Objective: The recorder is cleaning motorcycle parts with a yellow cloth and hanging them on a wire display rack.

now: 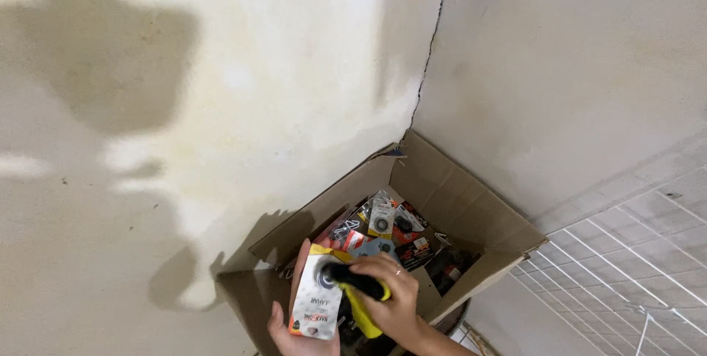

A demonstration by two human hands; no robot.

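Gripping a small white packet (318,303) from behind, the left hand (289,326) is holding it over the cardboard box (471,212) (stuffed with similar packets), while the right hand (394,304) is clutching a black-and-yellow tool (359,293) right against it.

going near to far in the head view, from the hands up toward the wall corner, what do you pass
left hand holding a white packet, beside it the right hand gripping a black and yellow tool → small packaged items in the cardboard box → cracked wall corner
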